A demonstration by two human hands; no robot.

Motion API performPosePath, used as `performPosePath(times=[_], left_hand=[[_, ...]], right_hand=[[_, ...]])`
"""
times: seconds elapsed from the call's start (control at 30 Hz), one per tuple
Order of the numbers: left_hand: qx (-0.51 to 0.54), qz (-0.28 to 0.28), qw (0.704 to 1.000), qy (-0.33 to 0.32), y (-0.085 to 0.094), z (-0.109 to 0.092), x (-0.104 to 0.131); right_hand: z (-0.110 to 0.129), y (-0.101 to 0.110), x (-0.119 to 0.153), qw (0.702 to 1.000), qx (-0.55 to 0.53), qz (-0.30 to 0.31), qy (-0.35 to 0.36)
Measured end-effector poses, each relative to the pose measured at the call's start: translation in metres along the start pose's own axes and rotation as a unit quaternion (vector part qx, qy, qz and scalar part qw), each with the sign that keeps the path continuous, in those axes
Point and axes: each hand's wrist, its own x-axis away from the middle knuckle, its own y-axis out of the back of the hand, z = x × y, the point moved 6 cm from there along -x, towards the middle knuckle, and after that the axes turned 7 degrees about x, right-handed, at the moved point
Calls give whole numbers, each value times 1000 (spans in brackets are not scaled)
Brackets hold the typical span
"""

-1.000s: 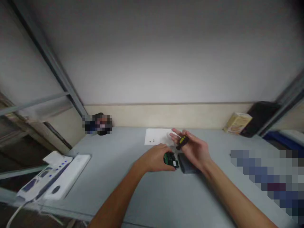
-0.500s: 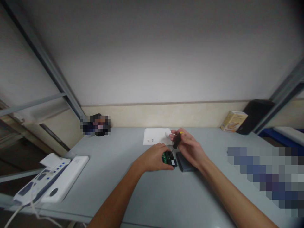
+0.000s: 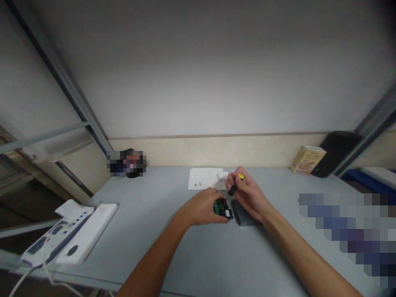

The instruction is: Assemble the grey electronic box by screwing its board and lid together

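My left hand [image 3: 206, 206] is closed around the edges of a small black device with a green circuit board [image 3: 222, 208], just above the grey table. In my right hand [image 3: 247, 189] is a screwdriver [image 3: 232, 190] with a black handle and a yellow end cap. It slants down toward the board; its tip is too small to make out clearly. A dark grey flat case [image 3: 244, 215] lies under and beside my right wrist. Behind the hands, a white sheet of paper [image 3: 204, 175] carries several tiny dark screws [image 3: 198, 184]. A white rounded object [image 3: 221, 175] rests at the paper's right side, partly hidden by my fingers.
On the left of the table [image 3: 139, 231] are a white power strip [image 3: 58, 231] with cables and a white flat box [image 3: 89, 235]. A yellow carton [image 3: 307, 160] and a black case [image 3: 335, 150] stand at the back right. Blurred items lie at both sides.
My right hand has turned around the screwdriver, so its yellow end now faces me more. The left hand still holds the device. The whole view has shifted slightly.
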Motion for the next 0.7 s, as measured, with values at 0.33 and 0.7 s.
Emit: performPosePath(times=[0.33, 0.7], left_hand=[[21, -20, 999, -39, -2, 1, -2], [-11, -5, 1000, 1, -1, 1, 0]], right_hand=[[-5, -20, 8, 998, 41, 47, -4], [-4, -10, 2, 1000, -5, -10, -12]])
